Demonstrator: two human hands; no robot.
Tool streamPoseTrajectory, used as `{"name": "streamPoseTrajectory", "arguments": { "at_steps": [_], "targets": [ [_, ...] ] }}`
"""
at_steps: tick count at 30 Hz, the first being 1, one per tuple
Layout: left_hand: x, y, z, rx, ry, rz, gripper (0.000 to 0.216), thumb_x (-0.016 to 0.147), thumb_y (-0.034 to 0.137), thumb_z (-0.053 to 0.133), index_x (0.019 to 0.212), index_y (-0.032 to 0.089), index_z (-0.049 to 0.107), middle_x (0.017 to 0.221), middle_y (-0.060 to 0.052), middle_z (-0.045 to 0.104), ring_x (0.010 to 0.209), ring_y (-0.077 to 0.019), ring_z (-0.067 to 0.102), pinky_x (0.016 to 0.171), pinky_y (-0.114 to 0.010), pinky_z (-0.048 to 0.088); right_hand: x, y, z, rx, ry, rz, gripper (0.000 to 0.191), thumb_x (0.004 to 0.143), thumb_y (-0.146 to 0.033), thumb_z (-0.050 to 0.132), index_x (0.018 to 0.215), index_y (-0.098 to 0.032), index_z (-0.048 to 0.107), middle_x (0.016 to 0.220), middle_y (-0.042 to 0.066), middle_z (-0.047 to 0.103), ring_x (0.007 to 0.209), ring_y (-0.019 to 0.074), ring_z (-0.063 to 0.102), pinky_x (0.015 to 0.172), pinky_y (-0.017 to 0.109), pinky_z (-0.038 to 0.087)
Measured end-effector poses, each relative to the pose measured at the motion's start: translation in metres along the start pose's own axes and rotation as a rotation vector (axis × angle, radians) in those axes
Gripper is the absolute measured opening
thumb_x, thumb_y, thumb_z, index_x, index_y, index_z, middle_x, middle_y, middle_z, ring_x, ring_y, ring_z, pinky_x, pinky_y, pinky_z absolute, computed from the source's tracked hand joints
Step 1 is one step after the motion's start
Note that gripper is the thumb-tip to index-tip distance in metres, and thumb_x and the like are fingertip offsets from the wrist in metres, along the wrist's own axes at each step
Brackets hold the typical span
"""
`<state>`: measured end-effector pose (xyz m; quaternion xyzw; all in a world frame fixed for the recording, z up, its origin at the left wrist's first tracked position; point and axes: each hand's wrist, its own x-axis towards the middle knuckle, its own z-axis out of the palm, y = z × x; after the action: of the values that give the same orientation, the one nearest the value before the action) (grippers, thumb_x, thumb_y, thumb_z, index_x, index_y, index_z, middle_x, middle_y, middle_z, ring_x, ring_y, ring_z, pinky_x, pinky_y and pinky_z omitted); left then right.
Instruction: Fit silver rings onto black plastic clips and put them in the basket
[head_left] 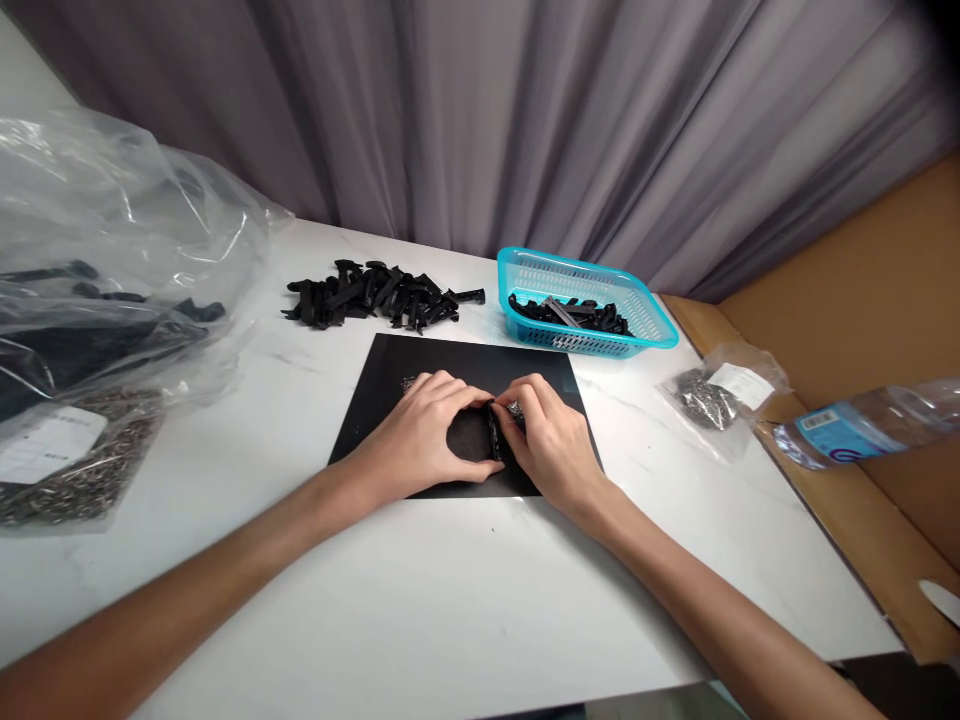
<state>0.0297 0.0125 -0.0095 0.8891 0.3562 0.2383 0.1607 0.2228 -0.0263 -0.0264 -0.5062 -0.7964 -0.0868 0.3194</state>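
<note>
A small black plastic part (494,436) stands on end over a black mat (465,482). Thumb and fingers of my left hand (431,425) grip it at both ends. My right hand (553,435) pinches at the upper part of its right side; what lies between those fingertips is too small to make out. Small shiny metal pieces (514,408) lie on the mat just behind my right fingers. More tiny metal pieces (407,383) show behind my left hand.
Behind the mat lies a pile of black plastic parts (375,293). A blue basket (660,325) holds more. Clear bags (150,190) with black parts and metal pieces (90,480) stand left. To the right are a small bag (705,398) and a plastic bottle (862,425).
</note>
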Motion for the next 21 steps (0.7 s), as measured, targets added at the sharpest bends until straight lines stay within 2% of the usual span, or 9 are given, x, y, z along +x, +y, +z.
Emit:
{"name": "streamPoseTrajectory", "arguments": {
  "at_steps": [3,8,13,17,21],
  "targets": [
    [0.0003,0.0002,0.0002,-0.009,0.001,-0.004,0.055,0.070,0.048,0.083,0.114,0.020,0.067,0.103,-0.005,0.068,0.100,-0.0283,0.059,0.094,-0.046,0.045,-0.0009,-0.0004,-0.0012,-0.017,-0.005,-0.020,0.016,0.107,-0.020,0.044,0.099,-0.021,0.058,0.097,0.009,0.068,0.085,0.0199,0.067,0.065,0.032,0.052],
    [-0.0001,-0.0006,0.0016,-0.020,0.006,-0.007,0.054,0.069,0.048,0.083,0.114,0.022,0.067,0.103,-0.005,0.068,0.100,-0.0286,0.058,0.093,-0.046,0.045,-0.0010,0.0013,-0.0056,0.024,-0.015,-0.019,0.011,0.106,-0.020,0.050,0.103,-0.021,0.061,0.102,0.008,0.071,0.090,0.0202,0.068,0.068,0.032,0.052],
    [-0.0005,-0.0011,0.0023,-0.026,0.016,-0.003,0.054,0.068,0.048,0.084,0.112,0.021,0.066,0.102,-0.005,0.067,0.100,-0.0285,0.059,0.093,-0.045,0.045,0.0015,0.0009,-0.0058,-0.048,0.008,-0.039,0.014,0.106,-0.020,0.052,0.098,-0.023,0.063,0.094,0.005,0.074,0.084,0.0202,0.066,0.061,0.032,0.047],
    [0.0011,0.0005,0.0011,-0.007,0.008,0.002,0.052,0.069,0.046,0.083,0.111,0.020,0.067,0.101,-0.005,0.067,0.099,-0.0284,0.059,0.092,-0.045,0.045,0.0033,-0.0017,-0.0047,-0.045,0.032,0.036,0.010,0.103,-0.022,0.058,0.095,-0.023,0.064,0.091,0.004,0.074,0.083,0.0200,0.067,0.059,0.031,0.046],
    [0.0020,0.0028,-0.0009,0.022,0.000,-0.025,0.054,0.069,0.049,0.083,0.111,0.020,0.068,0.102,-0.006,0.068,0.099,-0.0293,0.059,0.093,-0.046,0.045,0.0009,-0.0004,-0.0098,0.127,0.014,0.138,0.004,0.100,-0.026,0.063,0.099,-0.024,0.066,0.096,0.003,0.073,0.085,0.0188,0.069,0.062,0.029,0.050]
  ]
}}
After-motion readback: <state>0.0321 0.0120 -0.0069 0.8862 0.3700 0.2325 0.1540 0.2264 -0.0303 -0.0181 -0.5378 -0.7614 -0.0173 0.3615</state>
